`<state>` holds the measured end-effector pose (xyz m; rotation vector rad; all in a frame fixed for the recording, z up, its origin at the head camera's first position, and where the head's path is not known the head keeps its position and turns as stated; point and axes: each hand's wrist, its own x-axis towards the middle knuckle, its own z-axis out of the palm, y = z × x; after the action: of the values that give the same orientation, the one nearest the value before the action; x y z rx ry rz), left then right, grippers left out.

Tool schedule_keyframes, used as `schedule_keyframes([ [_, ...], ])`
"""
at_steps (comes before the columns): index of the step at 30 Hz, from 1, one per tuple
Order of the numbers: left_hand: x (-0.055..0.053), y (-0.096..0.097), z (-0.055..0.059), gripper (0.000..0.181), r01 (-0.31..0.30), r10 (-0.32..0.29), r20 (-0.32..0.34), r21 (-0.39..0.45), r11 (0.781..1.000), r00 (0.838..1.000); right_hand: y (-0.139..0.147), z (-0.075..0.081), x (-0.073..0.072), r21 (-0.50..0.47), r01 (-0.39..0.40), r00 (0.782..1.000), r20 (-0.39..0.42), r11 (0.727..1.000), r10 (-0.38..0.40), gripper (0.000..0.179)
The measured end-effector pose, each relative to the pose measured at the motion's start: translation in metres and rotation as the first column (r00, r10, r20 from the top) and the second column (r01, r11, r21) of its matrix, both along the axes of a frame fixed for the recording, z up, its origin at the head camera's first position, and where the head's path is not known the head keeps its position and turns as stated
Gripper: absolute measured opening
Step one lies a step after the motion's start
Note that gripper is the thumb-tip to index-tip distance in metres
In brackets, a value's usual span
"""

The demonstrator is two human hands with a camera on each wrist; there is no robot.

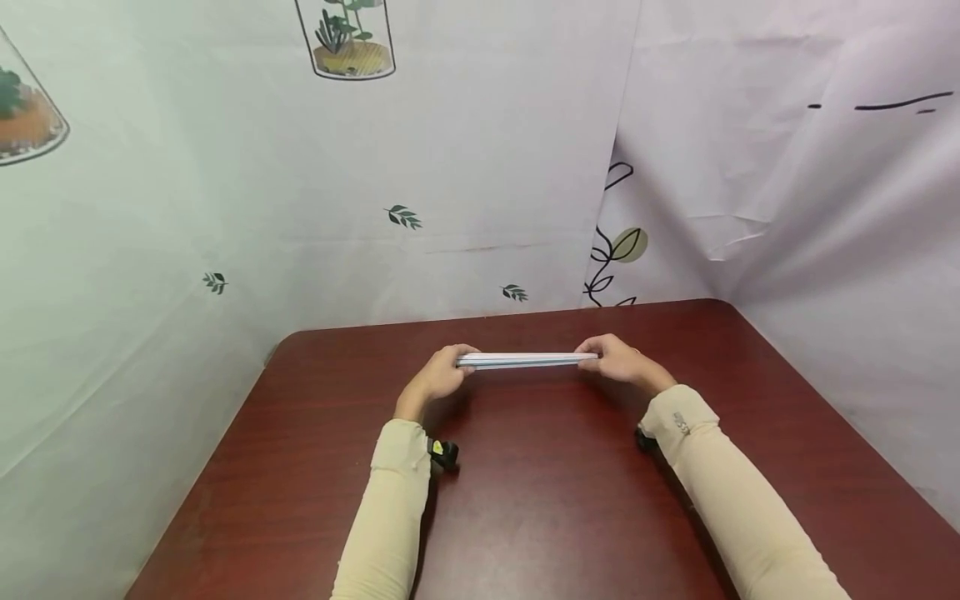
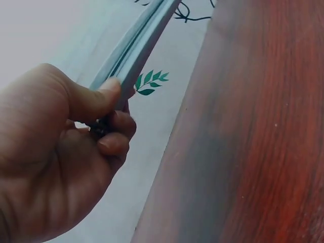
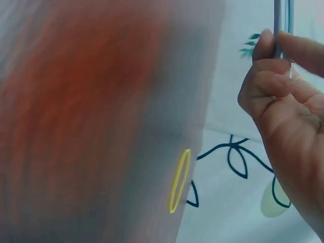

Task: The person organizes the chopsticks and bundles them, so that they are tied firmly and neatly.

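A thin, flat, layered white and pale-blue stack [image 1: 525, 360], seen edge-on, is held level above the far part of the table. It looks like sheets or thin booklets; its exact kind cannot be told. My left hand [image 1: 444, 372] pinches its left end, thumb on the near edge. In the left wrist view, the stack [image 2: 132, 50] runs up and away from the left hand [image 2: 61, 126], with something small and dark among the curled fingers. My right hand [image 1: 611, 360] grips the other end. In the right wrist view, thumb and fingers of the right hand [image 3: 283, 96] pinch the stack [image 3: 283, 20].
A dark red wooden table [image 1: 540, 500] lies under both arms. Near its edge in the right wrist view is a yellow loop [image 3: 172, 202], like a rubber band. Behind the table hangs a pale cloth [image 1: 480, 167] printed with leaves and jars.
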<state>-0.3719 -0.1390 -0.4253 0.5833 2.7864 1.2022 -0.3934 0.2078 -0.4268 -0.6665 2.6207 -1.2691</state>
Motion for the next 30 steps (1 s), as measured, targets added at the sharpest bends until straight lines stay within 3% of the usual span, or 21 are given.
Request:
schedule_keyframes([
  [5,0.001,0.000,0.001,0.030,0.045,-0.046,0.013,0.062,0.997,0.999,-0.001,0.009,0.006,-0.055,0.063,0.995,0.080,0.997,-0.059,0.030],
  [17,0.010,0.003,0.008,0.034,0.107,-0.114,0.037,0.139,0.984,0.993,-0.006,0.012,0.015,-0.070,0.092,0.995,-0.024,0.993,-0.094,0.024],
  [23,0.016,0.008,0.012,0.028,0.030,-0.034,0.014,0.202,0.979,0.999,-0.007,0.015,0.019,-0.089,0.086,0.994,-0.062,0.992,-0.091,0.022],
  [27,0.020,0.010,0.015,0.025,-0.053,0.051,0.013,0.263,0.963,0.999,-0.007,0.019,0.021,-0.092,0.037,0.992,-0.114,0.995,-0.048,0.026],
  [30,0.023,0.010,0.016,0.024,-0.075,0.074,0.014,0.281,0.957,0.997,-0.006,0.021,0.023,-0.083,-0.002,0.984,-0.176,0.997,-0.013,0.030],
])
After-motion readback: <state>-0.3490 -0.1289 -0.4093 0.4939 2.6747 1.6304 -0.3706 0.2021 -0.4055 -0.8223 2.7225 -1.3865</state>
